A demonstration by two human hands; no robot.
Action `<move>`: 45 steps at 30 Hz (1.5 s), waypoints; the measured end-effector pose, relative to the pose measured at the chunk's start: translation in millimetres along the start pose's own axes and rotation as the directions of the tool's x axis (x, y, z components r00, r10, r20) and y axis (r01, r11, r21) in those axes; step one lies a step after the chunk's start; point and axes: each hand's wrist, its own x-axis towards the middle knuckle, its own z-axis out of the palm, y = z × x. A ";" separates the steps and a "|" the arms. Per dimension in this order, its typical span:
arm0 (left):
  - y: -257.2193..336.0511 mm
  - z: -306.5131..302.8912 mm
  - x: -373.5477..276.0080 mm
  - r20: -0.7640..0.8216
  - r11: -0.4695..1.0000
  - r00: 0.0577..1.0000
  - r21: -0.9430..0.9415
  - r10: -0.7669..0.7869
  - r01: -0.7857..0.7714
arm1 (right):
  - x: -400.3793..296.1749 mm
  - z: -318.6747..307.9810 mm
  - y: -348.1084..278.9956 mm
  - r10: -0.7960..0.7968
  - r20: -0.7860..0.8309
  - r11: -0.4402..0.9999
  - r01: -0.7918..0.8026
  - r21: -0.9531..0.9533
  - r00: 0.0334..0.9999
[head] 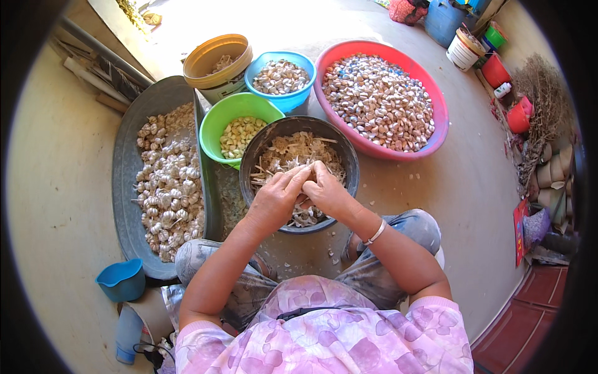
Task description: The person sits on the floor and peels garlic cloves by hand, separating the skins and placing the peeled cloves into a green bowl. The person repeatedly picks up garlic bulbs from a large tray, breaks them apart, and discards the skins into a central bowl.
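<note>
My left hand (276, 196) and my right hand (327, 189) meet at the fingertips above a black tub (346, 154) of dry garlic skins and stalks (303, 146). The fingers of both are bent in together around something too small or too hidden to make out. Just behind the tub, a green basin (212, 122) holds peeled garlic cloves (240, 133). Unpeeled cloves lie in a blue basin (280, 100) and in a large red basin (437, 107). On the left, a long grey trough (126, 187) is filled with whole garlic bulbs (173, 196).
A yellow-rimmed bucket (210, 84) with dry skins stands beside the blue basin. A blue scoop (122, 280) is at the lower left, near my knee. Along the right wall are red buckets (496, 70), dried plants (539, 103) and a purple bag (536, 226).
</note>
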 end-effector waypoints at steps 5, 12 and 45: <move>-1.7 -6.4 -2.1 0.046 0.996 0.997 -0.066 -0.059 0.062 | -1.2 -0.6 -0.7 0.032 0.077 0.992 -0.041 0.118 0.997; -7.3 -22.5 -5.7 -0.122 0.976 0.968 -0.047 -0.218 0.214 | 0.7 -8.3 35.7 0.316 0.124 0.762 -0.329 0.557 0.941; 9.6 -10.9 11.2 0.222 0.557 0.896 -0.718 -0.386 0.418 | -10.0 8.8 3.9 0.017 0.102 0.864 -0.066 0.499 0.995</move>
